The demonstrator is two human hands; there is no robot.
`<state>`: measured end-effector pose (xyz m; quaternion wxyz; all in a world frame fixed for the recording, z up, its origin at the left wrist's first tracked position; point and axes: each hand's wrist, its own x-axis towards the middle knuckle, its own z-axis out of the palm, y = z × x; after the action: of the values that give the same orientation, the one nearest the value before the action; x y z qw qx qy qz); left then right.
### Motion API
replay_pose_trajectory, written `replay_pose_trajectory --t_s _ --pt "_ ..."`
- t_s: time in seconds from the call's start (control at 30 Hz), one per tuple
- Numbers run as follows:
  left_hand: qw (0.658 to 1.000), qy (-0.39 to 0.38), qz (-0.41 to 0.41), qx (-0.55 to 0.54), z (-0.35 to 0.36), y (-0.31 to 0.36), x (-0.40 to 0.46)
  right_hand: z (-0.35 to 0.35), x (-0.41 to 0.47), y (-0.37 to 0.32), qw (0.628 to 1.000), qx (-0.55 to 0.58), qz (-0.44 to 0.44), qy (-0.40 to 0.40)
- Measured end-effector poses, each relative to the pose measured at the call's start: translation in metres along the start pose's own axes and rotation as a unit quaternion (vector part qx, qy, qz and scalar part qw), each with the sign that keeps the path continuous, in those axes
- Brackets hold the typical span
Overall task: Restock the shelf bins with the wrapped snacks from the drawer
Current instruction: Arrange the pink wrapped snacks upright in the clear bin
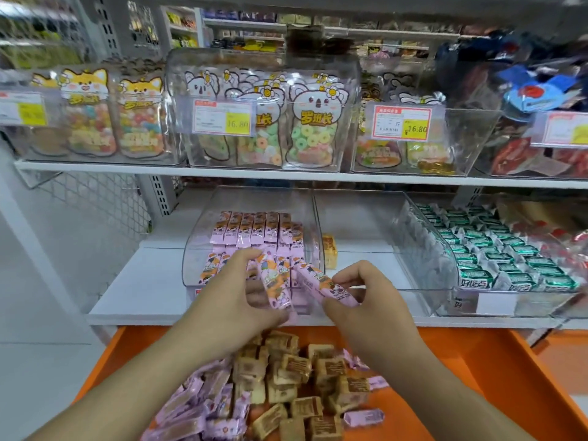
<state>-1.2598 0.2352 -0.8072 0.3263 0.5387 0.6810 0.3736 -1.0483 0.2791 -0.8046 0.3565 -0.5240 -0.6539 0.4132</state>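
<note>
So, starting far left on the upper shelf [95, 164]: a clear bin of fox-print candy bags [89, 113], then a bin of koala-print gummy ring bags [313, 122] with a yellow 16.80 price tag [238, 123] on its front, and further right another bin with a red-bordered price tag [402, 124].

On the lower shelf [143, 281], the left part is bare white board. Next comes the clear bin [194, 249] with pink wrapped snacks [254, 230] lined up in rows, standing on end at the back. The left hand [232, 300] is right at that bin's front edge, fingers curled round one pink snack bar [275, 281] that sits roughly upright, tilted a bit. Just beside it the right hand [366, 300] pinches a second pink bar [324, 286] lying at a slant, its upper end pointing toward the bin's front right corner. The two bars are near each other, can't tell if they touch.

Right of that bin, a single yellow wrapped snack [329, 251] stands in an otherwise bare clear bin [381, 291]. Further right, a bin packed with green-and-silver wrapped snacks [496, 259].

Below the shelf edge, the orange drawer [477, 377] is pulled out. More pink bars [197, 405] are piled toward its left side, brown wrapped squares [299, 386] heaped in the middle, and a loose pink one [364, 418] lies right of those.
</note>
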Motion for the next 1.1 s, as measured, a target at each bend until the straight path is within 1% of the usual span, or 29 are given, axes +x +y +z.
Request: replay_pose_trajectory --t_s 0.07,0.13,0.2,0.3,0.4,0.47,0.6,0.7,0.8,0.97,1.1 --pt "0.997 0.004 0.045 0.066 -0.002 0.005 0.029 -0.007 0.009 0.004 1.000 0.008 -0.009 0.027" --pt "0.984 0.016 0.096 0.149 -0.003 0.007 0.066 -0.011 0.020 0.008 0.999 0.015 -0.013 0.049" --pt "0.970 0.023 0.118 0.212 -0.001 0.011 0.103 -0.015 0.030 0.013 0.998 0.017 -0.011 0.067" --pt "0.949 0.002 0.105 0.299 0.002 0.012 0.160 -0.018 0.042 0.019 0.997 0.023 -0.007 0.080" --pt "0.933 -0.039 0.097 0.344 0.006 0.004 0.203 -0.019 0.052 0.024 0.996 0.031 -0.006 0.082" --pt "0.919 -0.062 0.091 0.379 0.011 -0.001 0.220 -0.020 0.057 0.028 0.996 0.032 -0.001 0.080" --pt "0.888 -0.073 0.067 0.448 0.020 -0.006 0.240 -0.021 0.065 0.033 0.996 0.042 0.016 0.079" --pt "0.877 -0.075 0.044 0.473 0.023 -0.005 0.246 -0.019 0.068 0.037 0.996 0.024 0.014 0.088" --pt "0.872 -0.064 0.057 0.481 0.025 -0.004 0.244 -0.017 0.068 0.036 0.996 0.021 0.017 0.090" --pt "0.893 -0.068 0.055 0.441 0.023 -0.014 0.234 -0.017 0.063 0.033 0.996 0.023 0.016 0.090" --pt "0.911 -0.024 0.095 0.401 0.020 -0.015 0.209 -0.018 0.060 0.029 0.996 0.025 0.001 0.091"
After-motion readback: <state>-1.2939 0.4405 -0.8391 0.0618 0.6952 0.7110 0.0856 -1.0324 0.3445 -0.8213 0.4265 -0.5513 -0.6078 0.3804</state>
